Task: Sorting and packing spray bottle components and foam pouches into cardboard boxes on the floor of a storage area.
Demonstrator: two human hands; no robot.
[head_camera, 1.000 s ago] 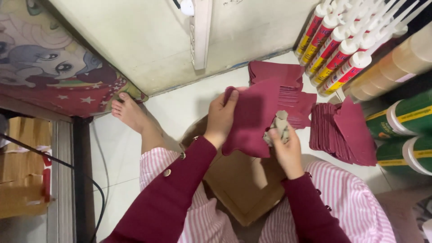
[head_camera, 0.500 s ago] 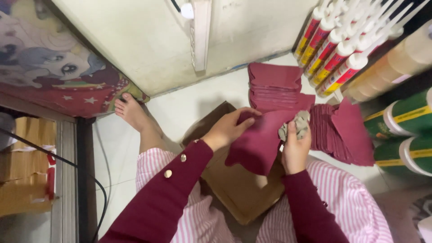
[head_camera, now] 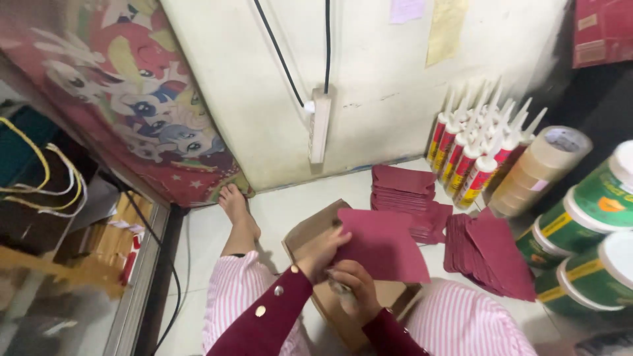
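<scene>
Down at lower centre, the left hand pinches the left edge of a maroon paper sheet over a cardboard piece while the right hand is curled shut beneath it, on what I can't tell; looks light, floppy and crease-prone, so edges are best.

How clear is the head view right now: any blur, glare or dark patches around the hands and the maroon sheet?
Head view: the maroon sheet is evenly lit and fairly sharp; the left hand and right hand are slightly soft; the lower-left corner smears badly; the right edge falls into shadow behind the green tubs; mild sheen on the tape rolls; the wall leans with wide-angle distortion.
</scene>
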